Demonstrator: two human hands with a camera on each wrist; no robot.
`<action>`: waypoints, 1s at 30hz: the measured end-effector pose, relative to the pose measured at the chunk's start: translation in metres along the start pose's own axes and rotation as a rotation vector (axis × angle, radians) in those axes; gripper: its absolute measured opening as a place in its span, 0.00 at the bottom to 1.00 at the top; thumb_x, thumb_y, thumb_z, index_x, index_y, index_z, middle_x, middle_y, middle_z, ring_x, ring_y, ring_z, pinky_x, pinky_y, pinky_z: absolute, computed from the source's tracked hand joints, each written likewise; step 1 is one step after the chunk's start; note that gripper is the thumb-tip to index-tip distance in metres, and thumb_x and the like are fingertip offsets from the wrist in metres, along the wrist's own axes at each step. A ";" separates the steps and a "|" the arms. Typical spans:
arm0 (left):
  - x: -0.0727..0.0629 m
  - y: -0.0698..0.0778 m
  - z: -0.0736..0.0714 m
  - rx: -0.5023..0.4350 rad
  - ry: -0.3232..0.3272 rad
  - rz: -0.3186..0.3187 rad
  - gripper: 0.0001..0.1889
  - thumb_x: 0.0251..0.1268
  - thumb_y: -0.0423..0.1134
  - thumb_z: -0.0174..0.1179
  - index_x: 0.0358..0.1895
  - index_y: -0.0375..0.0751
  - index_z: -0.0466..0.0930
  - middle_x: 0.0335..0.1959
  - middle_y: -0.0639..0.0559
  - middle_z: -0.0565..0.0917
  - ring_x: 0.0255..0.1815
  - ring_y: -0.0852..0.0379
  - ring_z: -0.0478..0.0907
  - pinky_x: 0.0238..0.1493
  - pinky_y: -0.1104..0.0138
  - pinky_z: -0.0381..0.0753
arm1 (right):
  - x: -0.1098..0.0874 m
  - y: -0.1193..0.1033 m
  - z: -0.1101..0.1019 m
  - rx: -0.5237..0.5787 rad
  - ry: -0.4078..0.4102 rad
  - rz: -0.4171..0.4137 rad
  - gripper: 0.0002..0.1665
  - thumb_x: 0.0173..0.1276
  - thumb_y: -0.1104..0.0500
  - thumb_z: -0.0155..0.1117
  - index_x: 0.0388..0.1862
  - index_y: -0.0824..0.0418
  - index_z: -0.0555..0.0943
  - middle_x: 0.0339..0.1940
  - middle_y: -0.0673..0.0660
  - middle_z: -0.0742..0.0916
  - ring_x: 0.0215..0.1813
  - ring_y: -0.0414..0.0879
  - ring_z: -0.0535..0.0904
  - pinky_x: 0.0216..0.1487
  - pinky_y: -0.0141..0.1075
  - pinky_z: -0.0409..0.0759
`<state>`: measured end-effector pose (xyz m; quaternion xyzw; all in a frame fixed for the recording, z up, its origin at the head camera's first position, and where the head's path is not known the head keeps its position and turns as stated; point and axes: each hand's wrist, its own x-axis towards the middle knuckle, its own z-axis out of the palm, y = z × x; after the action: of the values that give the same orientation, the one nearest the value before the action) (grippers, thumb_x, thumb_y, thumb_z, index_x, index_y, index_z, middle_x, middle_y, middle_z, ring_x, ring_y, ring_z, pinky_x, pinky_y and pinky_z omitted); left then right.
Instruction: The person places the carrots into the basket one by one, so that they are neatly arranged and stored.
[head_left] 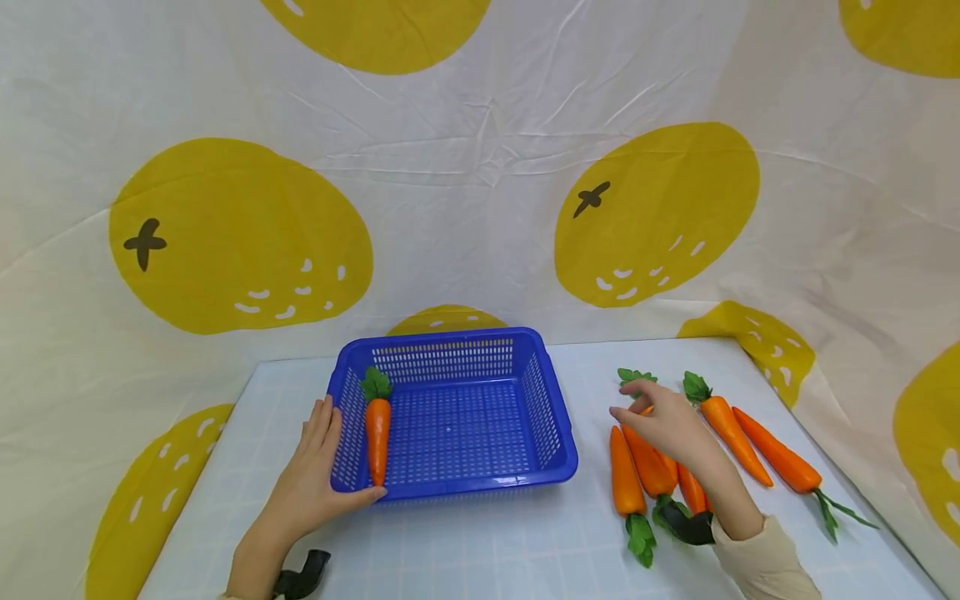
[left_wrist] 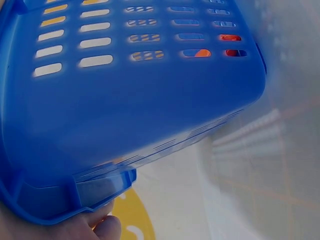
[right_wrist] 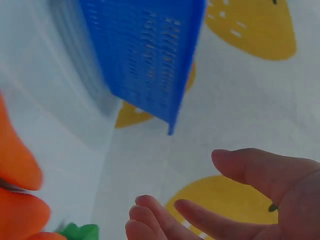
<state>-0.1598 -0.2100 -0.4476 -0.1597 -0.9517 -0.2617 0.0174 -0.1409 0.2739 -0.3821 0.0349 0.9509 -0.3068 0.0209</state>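
A blue plastic basket (head_left: 558,475) with slotted walls stands on the table. My left hand (head_left: 315,475) holds its near left corner, thumb along the front rim, fingers at the left side. In the left wrist view, fingertips (left_wrist: 107,229) bend over the basket's rim. One carrot (head_left: 378,437) with a leafy top lies inside, against the left wall. My right hand (head_left: 675,425) hovers above several carrots on the right, thumb and fingers apart, nothing between them. A carrot (head_left: 626,475) lies left of that hand; others are partly hidden under the hand and wrist.
Farther right lie two carrots, one with a leafy top (head_left: 735,437) and one with thin stalks (head_left: 787,458). The pale checked table (head_left: 465,550) meets a white cloth backdrop (head_left: 457,208) printed with yellow fruit. Dark straps (head_left: 303,575) sit at both wrists.
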 end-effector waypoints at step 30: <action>0.001 0.001 0.001 0.011 -0.013 -0.033 0.73 0.40 0.75 0.69 0.78 0.29 0.40 0.81 0.41 0.31 0.80 0.43 0.26 0.71 0.35 0.48 | -0.012 0.035 0.058 -0.155 0.018 0.077 0.28 0.60 0.53 0.73 0.54 0.69 0.79 0.17 0.53 0.74 0.20 0.46 0.68 0.23 0.36 0.65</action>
<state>-0.1604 -0.2086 -0.4479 -0.1456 -0.9558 -0.2554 0.0077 -0.1252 0.2675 -0.4489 0.0726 0.9699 -0.2308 0.0268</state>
